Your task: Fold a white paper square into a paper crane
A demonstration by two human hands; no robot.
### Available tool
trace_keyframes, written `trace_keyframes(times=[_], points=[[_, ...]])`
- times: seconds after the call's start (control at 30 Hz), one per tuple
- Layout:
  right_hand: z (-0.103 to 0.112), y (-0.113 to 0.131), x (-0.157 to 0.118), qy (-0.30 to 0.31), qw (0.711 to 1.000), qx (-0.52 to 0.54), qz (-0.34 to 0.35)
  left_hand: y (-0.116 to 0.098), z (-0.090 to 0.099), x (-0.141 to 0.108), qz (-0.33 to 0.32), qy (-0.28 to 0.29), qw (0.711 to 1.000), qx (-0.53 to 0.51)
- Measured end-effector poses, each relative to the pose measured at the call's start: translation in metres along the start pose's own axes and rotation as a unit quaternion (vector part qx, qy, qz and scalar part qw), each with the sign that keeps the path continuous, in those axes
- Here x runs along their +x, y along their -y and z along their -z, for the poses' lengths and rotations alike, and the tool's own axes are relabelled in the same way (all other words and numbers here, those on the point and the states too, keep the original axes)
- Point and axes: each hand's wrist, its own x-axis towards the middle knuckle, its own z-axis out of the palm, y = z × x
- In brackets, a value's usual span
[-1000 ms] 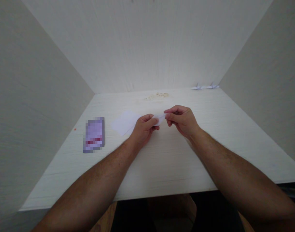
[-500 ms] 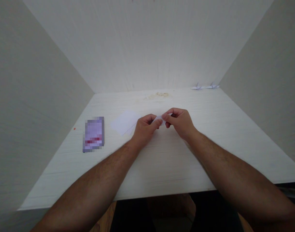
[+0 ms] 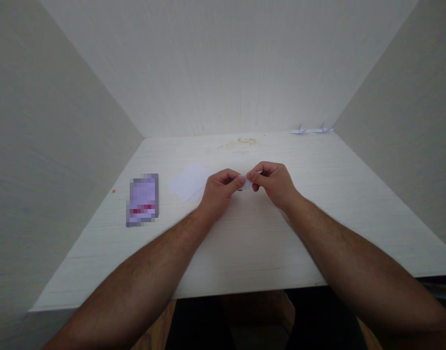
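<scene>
A small piece of folded white paper (image 3: 248, 184) is pinched between both hands above the middle of the table. My left hand (image 3: 222, 190) grips its left side, thumb on top and fingers curled behind. On the other side, my right hand (image 3: 273, 181) pinches the paper between thumb and index finger. Much of the paper is covered by the fingers, so its exact folds cannot be made out. Left of my left hand lie loose white paper sheets (image 3: 188, 181), partly overlapping.
A blurred-out flat rectangular object (image 3: 143, 199) lies on the white table (image 3: 244, 257) at the left, near a small orange speck (image 3: 114, 191). Two folded paper cranes (image 3: 301, 131) stand at the back right corner. Walls enclose the table at the back and both sides.
Both hands keep hold of the folded paper. The left thumb has shifted slightly along it, and the view has tilted a little.
</scene>
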Motion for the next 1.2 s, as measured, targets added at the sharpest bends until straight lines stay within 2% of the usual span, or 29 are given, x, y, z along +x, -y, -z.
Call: trace_keyframes(times=[0.17,0.43,0.53,0.7,0.83,1.0,1.2], points=[[0.0,0.0,0.0,0.003,1.0,-0.003,0.004,-0.001,-0.001,-0.001,0.003,0.005,1.0,-0.024],[0.0,0.0,0.0,0.004,0.999,-0.042,0.002,-0.005,-0.002,-0.002,0.006,-0.041,0.999,0.024],[0.001,0.0,0.0,0.007,0.999,-0.033,0.001,-0.006,-0.003,-0.002,0.0,-0.042,0.999,0.025],[0.005,-0.003,0.003,-0.029,0.999,-0.02,0.015,-0.007,-0.003,-0.002,0.008,-0.009,0.999,0.043],[0.006,-0.01,0.006,-0.028,1.0,0.009,0.008,-0.009,-0.003,-0.002,0.023,-0.024,0.996,0.082],[0.007,-0.012,0.008,-0.033,0.998,0.056,0.0,-0.005,0.0,0.001,0.014,-0.043,0.997,0.066],[0.006,-0.011,0.007,-0.048,0.995,0.089,0.004,-0.002,0.001,0.002,0.025,-0.022,0.998,0.045]])
